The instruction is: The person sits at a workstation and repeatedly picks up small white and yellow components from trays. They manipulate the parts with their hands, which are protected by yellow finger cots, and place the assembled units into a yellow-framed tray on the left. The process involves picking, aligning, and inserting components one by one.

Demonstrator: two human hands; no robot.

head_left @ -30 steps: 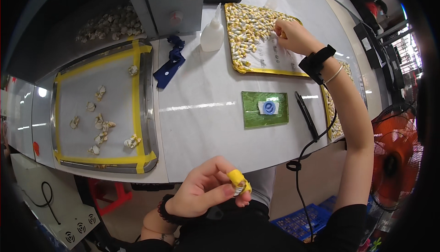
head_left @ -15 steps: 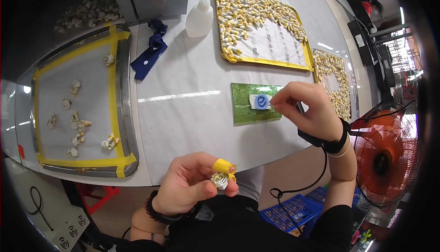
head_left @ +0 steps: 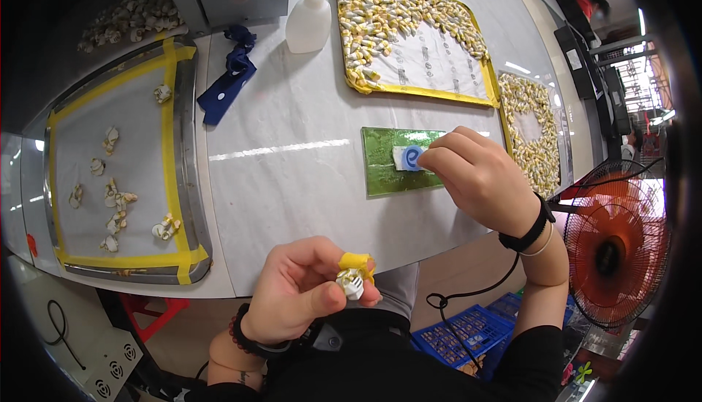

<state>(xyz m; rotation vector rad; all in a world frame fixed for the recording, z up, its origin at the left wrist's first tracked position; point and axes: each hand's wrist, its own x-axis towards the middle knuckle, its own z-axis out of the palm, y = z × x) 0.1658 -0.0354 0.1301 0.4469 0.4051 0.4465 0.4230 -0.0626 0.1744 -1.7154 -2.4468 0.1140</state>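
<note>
My left hand point(head_left: 296, 285) is closed at the table's front edge, pinching a small white and yellow moulded piece point(head_left: 352, 283) between thumb and fingers. Yellow tape wraps a fingertip beside it. Over the table, my right hand point(head_left: 479, 175) has its fingers pressed together at the right rim of a small round blue cap point(head_left: 412, 158). Whatever those fingertips may pinch is hidden. The cap rests on a white pad point(head_left: 399, 159), which lies on a green rectangular board point(head_left: 379, 175); the hand covers the board's right part.
Yellow-edged trays point(head_left: 439, 73) point(head_left: 528, 130) of small yellow-grey pieces lie at the back and right. A taped screen-like tray point(head_left: 146, 190) with several white pieces is at left. A squeeze bottle point(head_left: 308, 25), blue cloth point(head_left: 228, 91) and orange fan point(head_left: 610, 256) stand around.
My right hand has turned and come over the green board, its fingertips closer to the blue cap. The left hand stays nearly in place with the piece slightly turned. The view has shifted a little.
</note>
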